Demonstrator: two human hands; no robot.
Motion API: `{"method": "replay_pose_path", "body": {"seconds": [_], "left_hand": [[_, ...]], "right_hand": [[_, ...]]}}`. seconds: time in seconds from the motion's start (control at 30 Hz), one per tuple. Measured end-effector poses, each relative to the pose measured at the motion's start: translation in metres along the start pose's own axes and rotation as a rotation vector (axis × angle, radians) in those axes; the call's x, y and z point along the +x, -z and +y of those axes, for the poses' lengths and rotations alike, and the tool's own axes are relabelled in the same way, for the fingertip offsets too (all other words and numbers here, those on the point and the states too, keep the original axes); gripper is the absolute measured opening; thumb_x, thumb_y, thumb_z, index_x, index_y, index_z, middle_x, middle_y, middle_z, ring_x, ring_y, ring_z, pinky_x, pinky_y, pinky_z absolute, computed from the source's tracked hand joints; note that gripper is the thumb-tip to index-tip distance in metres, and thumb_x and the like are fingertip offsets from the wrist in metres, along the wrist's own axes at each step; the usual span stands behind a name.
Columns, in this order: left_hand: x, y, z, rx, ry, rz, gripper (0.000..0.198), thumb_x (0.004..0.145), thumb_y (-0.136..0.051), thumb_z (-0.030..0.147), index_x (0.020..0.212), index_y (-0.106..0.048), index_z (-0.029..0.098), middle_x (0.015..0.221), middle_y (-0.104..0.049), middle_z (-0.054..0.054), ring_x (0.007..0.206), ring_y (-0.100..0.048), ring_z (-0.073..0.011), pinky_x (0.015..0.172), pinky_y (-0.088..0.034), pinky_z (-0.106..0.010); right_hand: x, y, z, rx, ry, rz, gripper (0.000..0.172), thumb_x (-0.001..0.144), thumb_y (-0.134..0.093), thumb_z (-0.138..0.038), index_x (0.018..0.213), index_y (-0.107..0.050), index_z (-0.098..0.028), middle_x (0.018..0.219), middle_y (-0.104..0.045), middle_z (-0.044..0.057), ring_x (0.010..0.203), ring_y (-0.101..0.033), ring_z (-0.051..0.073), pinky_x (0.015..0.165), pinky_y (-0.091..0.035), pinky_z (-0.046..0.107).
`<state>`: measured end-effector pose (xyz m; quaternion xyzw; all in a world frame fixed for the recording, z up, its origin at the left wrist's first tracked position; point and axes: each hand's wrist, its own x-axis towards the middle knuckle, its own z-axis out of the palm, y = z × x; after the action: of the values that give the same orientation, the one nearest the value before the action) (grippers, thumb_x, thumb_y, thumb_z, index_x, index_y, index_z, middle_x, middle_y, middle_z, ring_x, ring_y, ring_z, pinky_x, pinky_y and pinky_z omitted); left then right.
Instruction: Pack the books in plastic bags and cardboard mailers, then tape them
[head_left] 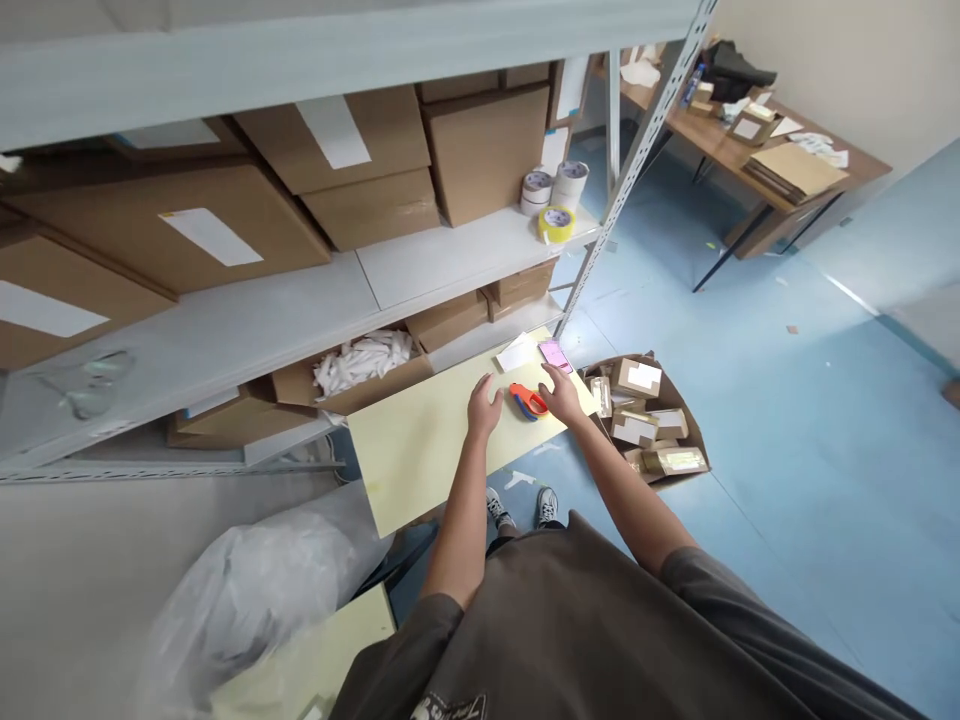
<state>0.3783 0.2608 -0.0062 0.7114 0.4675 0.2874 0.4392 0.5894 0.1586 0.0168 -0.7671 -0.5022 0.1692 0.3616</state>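
Note:
Over the pale yellow board (420, 440), both of my hands are held apart with nothing in them. My left hand (484, 408) is open, thumb spread from the fingers, left of an orange-and-blue handheld tool that looks like a tape dispenser (528, 400). On the tool's other side is my right hand (561, 396), also open, its thumb close to the orange end; whether it touches is unclear. Beyond the hands, a white paper slip (516, 353) and a phone with a pink screen (555, 356) lie at the board's far end.
A carton of small boxes (686, 425) stands on the floor by the board's right end. Metal shelving (457, 250) ahead holds large cartons, tape rolls (556, 224) and a box of white pieces (366, 362). A plastic bag (262, 570) lies lower left; a wooden desk (862, 175) stands far right.

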Motion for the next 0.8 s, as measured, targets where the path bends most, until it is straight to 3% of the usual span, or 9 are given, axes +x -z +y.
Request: {"method": "replay_pose_path", "body": {"seconds": [0.13, 0.3, 0.5, 0.63, 0.8], "left_hand": [[-0.028, -0.035, -0.024, 0.008, 0.046, -0.028, 0.048, 0.101, -0.064, 0.029, 0.148, -0.067, 0.025, 0.158, -0.062, -0.013, 0.152, -0.053, -0.0294, 0.127, -0.044, -0.050], [-0.064, -0.063, -0.056, 0.031, 0.159, -0.069, 0.049, 0.099, -0.061, 0.024, 0.148, -0.066, 0.024, 0.156, -0.063, -0.013, 0.147, -0.058, -0.0292, 0.121, -0.051, -0.049], [-0.101, -0.083, -0.078, 0.056, 0.260, -0.049, 0.049, 0.099, -0.060, 0.021, 0.147, -0.067, 0.023, 0.154, -0.065, -0.014, 0.141, -0.062, -0.0290, 0.113, -0.056, -0.045], [-0.116, -0.084, -0.076, 0.030, 0.316, -0.040, 0.048, 0.097, -0.063, 0.020, 0.145, -0.070, 0.024, 0.148, -0.069, -0.014, 0.131, -0.069, -0.0286, 0.104, -0.061, -0.042], [-0.109, -0.065, -0.053, -0.009, 0.327, 0.041, 0.044, 0.096, -0.064, 0.019, 0.138, -0.073, 0.023, 0.137, -0.075, -0.014, 0.119, -0.074, -0.0261, 0.099, -0.063, -0.041]], "right_hand": [[-0.016, -0.026, 0.039, -0.050, -0.090, -0.126, 0.051, 0.096, -0.058, -0.026, 0.146, -0.065, -0.016, 0.149, -0.066, 0.019, 0.139, -0.061, 0.033, 0.121, -0.049, 0.051], [-0.026, -0.073, 0.071, -0.170, -0.178, -0.398, 0.037, 0.101, -0.050, -0.020, 0.133, -0.069, -0.016, 0.138, -0.071, 0.018, 0.128, -0.065, 0.030, 0.110, -0.053, 0.042], [-0.019, -0.112, 0.089, -0.373, -0.217, -0.597, 0.051, 0.102, -0.058, -0.028, 0.148, -0.055, -0.008, 0.149, -0.062, 0.026, 0.143, -0.054, 0.037, 0.120, -0.039, 0.048], [-0.007, -0.107, 0.089, -0.442, -0.255, -0.705, 0.040, 0.102, -0.054, -0.022, 0.139, -0.063, -0.009, 0.137, -0.070, 0.025, 0.131, -0.064, 0.034, 0.115, -0.041, 0.045], [0.001, -0.064, 0.078, -0.355, -0.142, -0.631, 0.043, 0.100, -0.058, -0.025, 0.141, -0.060, -0.012, 0.132, -0.072, 0.024, 0.117, -0.069, 0.034, 0.102, -0.049, 0.044]]}}
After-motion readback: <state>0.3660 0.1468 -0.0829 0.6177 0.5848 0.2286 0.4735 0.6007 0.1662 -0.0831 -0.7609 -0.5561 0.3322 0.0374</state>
